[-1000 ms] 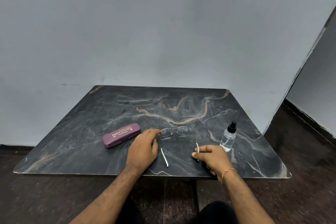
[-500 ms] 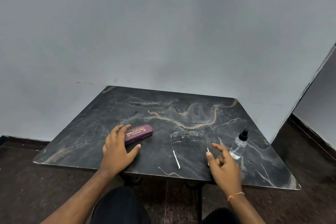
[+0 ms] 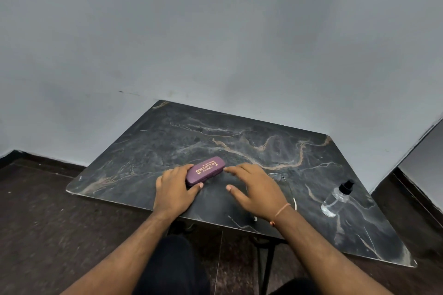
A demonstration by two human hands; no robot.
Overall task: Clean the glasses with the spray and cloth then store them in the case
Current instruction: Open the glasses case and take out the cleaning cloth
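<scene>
A closed purple glasses case [image 3: 206, 170] with gold lettering lies on the dark marble table [image 3: 148, 151]. My left hand [image 3: 175, 190] grips the case's near left end, fingers over the top and thumb on its front side. My right hand [image 3: 256, 189] is spread open, fingertips touching the case's right end. The thin-framed glasses [image 3: 278, 177] lie on the table behind my right hand, mostly hidden by it. A clear spray bottle [image 3: 336, 199] with a black nozzle stands to the right. No cloth is in view.
The table stands against a grey wall, with a corner to the right. Its near edge runs just below my wrists. Dark floor lies to the left and below, and my dark-clad knees are under the table edge.
Both hands left the glasses and moved left to the purple case. The left hand has closed on its end, and the right hand has crossed over the glasses. The camera has turned left.
</scene>
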